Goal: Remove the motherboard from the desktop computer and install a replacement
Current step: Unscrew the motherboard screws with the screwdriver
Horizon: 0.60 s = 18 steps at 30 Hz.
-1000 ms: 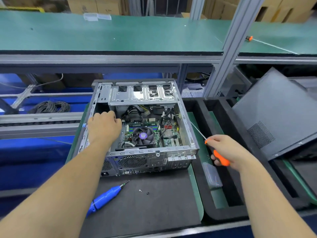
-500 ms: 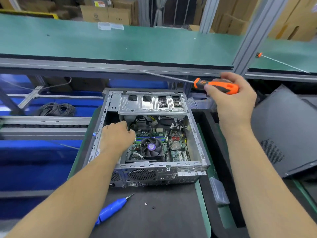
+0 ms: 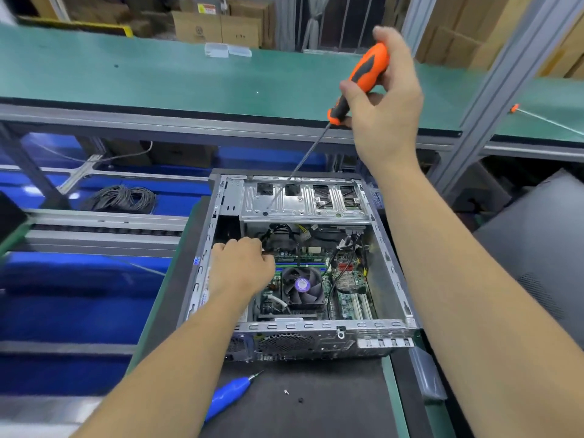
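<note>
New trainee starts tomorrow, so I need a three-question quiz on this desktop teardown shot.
1. True or false: the right hand holds the orange screwdriver.
2. Where is the left hand? A) on the blue screwdriver B) inside the computer case C) on the green shelf
3. Fill in: the orange screwdriver's tip points down at the metal drive ____.

Key: 1 true; 2 B; 3 cage.

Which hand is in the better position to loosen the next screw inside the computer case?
The right hand, probably. It grips the orange screwdriver, whose tip points down at the drive cage. The left hand is inside the case, holding cables near the motherboard.
</note>
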Motion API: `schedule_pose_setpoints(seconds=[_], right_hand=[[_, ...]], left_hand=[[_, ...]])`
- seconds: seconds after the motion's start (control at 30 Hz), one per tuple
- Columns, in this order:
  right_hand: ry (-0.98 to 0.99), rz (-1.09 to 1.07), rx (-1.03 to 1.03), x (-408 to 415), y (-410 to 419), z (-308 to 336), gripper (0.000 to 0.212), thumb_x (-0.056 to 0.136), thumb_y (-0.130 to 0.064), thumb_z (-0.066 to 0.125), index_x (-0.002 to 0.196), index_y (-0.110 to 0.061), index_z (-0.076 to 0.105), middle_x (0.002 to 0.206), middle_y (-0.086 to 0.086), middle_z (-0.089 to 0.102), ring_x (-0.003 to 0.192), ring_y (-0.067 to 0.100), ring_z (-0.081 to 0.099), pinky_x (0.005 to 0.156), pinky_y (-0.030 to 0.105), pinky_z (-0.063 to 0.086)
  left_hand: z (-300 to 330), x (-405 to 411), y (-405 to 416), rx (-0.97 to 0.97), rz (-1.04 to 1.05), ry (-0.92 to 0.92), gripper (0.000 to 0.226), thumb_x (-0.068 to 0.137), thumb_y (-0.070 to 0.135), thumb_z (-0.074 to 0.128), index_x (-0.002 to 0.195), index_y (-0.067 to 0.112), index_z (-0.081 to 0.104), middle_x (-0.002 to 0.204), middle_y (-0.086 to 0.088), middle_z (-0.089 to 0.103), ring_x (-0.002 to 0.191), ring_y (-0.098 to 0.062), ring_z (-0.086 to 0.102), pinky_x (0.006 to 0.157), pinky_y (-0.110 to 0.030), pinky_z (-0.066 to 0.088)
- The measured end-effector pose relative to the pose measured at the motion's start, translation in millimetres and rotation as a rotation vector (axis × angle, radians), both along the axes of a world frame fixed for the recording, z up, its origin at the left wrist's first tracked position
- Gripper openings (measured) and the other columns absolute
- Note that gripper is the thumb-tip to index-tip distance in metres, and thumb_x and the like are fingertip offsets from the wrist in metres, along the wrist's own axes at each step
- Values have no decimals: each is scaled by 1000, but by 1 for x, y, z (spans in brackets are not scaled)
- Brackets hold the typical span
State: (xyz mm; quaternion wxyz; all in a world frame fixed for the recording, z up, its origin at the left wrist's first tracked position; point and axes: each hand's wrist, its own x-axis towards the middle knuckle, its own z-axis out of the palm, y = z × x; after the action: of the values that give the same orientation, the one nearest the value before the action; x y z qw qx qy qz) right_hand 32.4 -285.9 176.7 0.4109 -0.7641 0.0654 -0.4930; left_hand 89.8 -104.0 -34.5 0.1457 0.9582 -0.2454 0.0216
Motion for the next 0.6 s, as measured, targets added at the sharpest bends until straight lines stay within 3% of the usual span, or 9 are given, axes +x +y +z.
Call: schedule_pose_setpoints(seconds=[0.07, 0.17, 0.27, 0.43, 0.53, 0.6], right_hand=[[16, 9, -15, 6, 0, 1, 54, 87, -10, 65, 138, -18, 47, 87, -4, 51, 67, 18, 62, 70, 43, 60], [33, -9, -41, 11, -1, 5, 54, 87, -11, 65, 137, -20, 48, 91, -10, 53, 82, 15, 60, 73, 43, 59], [39, 30, -37, 15, -3, 5, 52, 87, -7, 65, 136, -16, 49, 91, -13, 52, 75, 2, 59, 67, 38, 60], [171, 136, -110, 36, 11, -3, 51, 86, -1, 67, 133, -14, 52, 95, -8, 55, 67, -7, 61, 59, 11, 52], [303, 166, -213, 52, 27, -18, 53, 87, -4, 69, 135, -17, 51, 103, 5, 60, 66, 5, 59, 65, 3, 43], [357, 171, -260, 60, 35, -28, 55, 88, -8, 70, 138, -20, 50, 96, -1, 56, 74, 17, 52, 79, 18, 48]], left_hand=[[0, 0, 0, -7, 2, 5, 24, 88, 34, 44, 70, 21, 53, 67, 4, 54, 71, -19, 51, 90, -41, 39], [-2, 1, -1, 0, 0, 7, 23, 88, 35, 43, 71, 22, 52, 69, 5, 54, 74, -20, 51, 90, -41, 38], [-2, 0, 0, 17, -1, -2, 23, 89, 35, 43, 71, 23, 52, 71, 6, 53, 75, -20, 51, 90, -41, 38], [1, -1, 0, -6, 0, 31, 20, 89, 29, 42, 75, 22, 54, 72, 5, 55, 76, -20, 52, 91, -39, 37], [-1, -1, 3, -98, 50, 78, 23, 91, 26, 41, 80, 20, 60, 77, 2, 59, 83, -22, 48, 88, -36, 38], [-2, -1, 5, -123, 84, 82, 25, 92, 27, 41, 79, 19, 61, 78, 0, 57, 86, -22, 41, 82, -35, 38]])
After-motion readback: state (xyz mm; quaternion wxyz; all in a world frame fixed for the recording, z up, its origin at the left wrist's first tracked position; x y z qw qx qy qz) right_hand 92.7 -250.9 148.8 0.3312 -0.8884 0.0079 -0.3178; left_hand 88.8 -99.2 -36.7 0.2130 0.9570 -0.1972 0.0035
